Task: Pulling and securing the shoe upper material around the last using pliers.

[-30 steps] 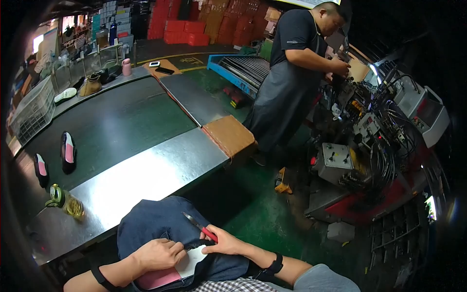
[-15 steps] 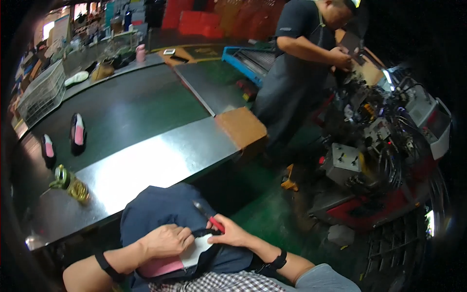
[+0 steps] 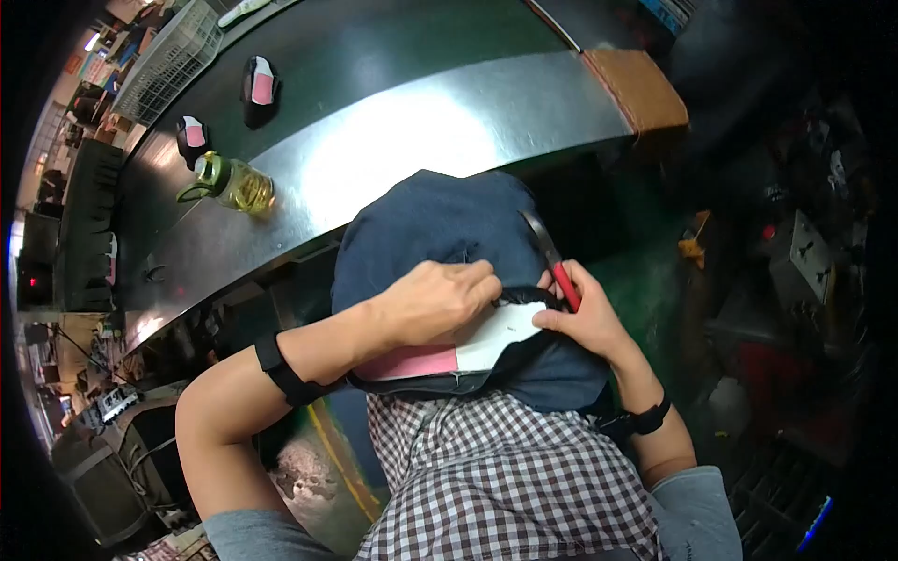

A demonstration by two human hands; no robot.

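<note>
A black shoe upper (image 3: 505, 360) lies sole-up on the dark blue cloth (image 3: 440, 220) over my lap. Its insole (image 3: 500, 335) is white at one end and pink at the other. My left hand (image 3: 440, 297) is closed at the shoe's far edge, its fingertips curled under and hidden. At the white end my right hand (image 3: 594, 318) grips a tool with a red handle (image 3: 566, 285) and a dark metal head, which look like pincers. Its thumb presses on the white insole.
Ahead is a metal-edged workbench (image 3: 402, 131). On it are a green-lidded bottle (image 3: 229, 182), a larger black shoe (image 3: 260, 92), a smaller one (image 3: 193, 140) and a wire basket (image 3: 173, 61). Brown cardboard (image 3: 636, 89) covers the bench corner. A grey control box (image 3: 800, 262) stands at right.
The view has tipped down and turned, so my lap and the shoe sit higher and the co-worker has mostly left the picture. Both hands stay at the shoe, the red-handled tool still in the right.
</note>
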